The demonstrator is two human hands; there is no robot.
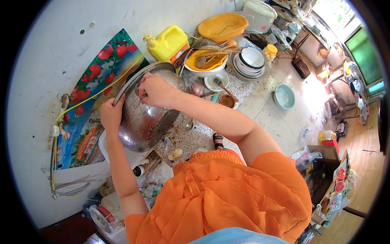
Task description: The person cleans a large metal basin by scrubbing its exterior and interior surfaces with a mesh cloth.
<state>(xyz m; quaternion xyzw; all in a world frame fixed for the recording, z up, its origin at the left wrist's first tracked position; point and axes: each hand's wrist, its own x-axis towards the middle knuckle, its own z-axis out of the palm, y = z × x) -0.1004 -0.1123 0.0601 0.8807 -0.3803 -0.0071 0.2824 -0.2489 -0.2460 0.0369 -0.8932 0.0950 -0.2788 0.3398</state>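
Note:
A large stainless steel basin (146,125) is tilted up on its side before me, its surface wet with droplets. My left hand (112,113) grips its rim at the left, thumb over the edge. On the upper part of the basin, my right hand (157,91) is closed around a small dark scouring pad (141,92). My fingers hide most of that pad, so its exact kind is unclear. Below the basin stands a white plastic container (105,145), partly covered by it. A metal spoon (189,125) lies on the speckled countertop (182,137) beside the basin.
A yellow jug (172,42) with a pump stands against the wall. Near it are a yellow basket (210,62), stacked bowls (253,58), a white bowl (224,80) with a brush and a brown bowl (227,101). On the tiled floor sits a light-blue basin (284,96).

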